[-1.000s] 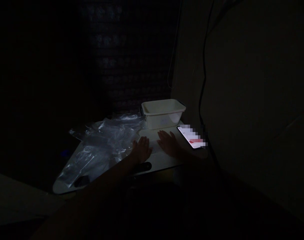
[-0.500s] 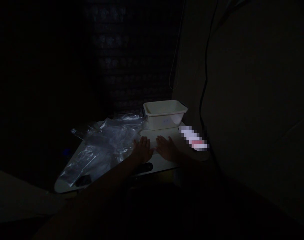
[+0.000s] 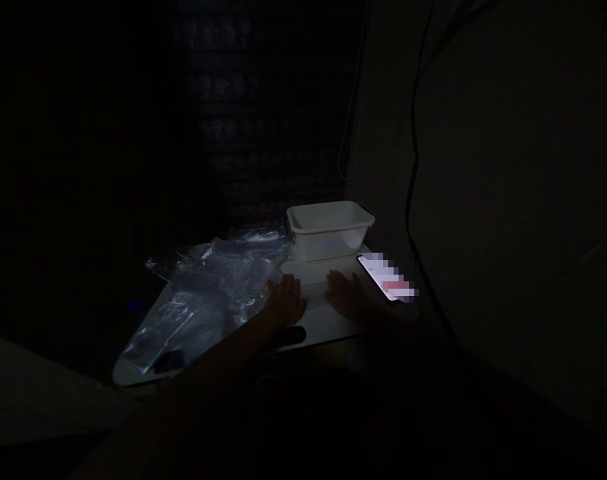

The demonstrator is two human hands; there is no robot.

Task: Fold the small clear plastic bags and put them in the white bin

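The scene is very dark. My left hand (image 3: 286,300) lies palm down with its fingers spread, beside a heap of clear plastic bags (image 3: 203,287). My right hand (image 3: 347,295), also flat and open, rests to its right on the white table (image 3: 328,327). Between the two hands shows a faint pale sheet (image 3: 315,293), perhaps a clear plastic bag lying flat; its edges are hard to make out. Behind the hands stands a white plastic tub (image 3: 316,245) with dark handles. Neither hand appears to grasp anything.
A lit phone (image 3: 380,277), partly blurred out, lies right of my right hand. A dark slot (image 3: 290,335) is at the table's near edge, and a dark object (image 3: 168,362) sits at its left corner. A black cable (image 3: 412,180) hangs along the right wall.
My right hand has slid to the right, away from my left hand, widening the gap between them. My left hand stays nearly in place.
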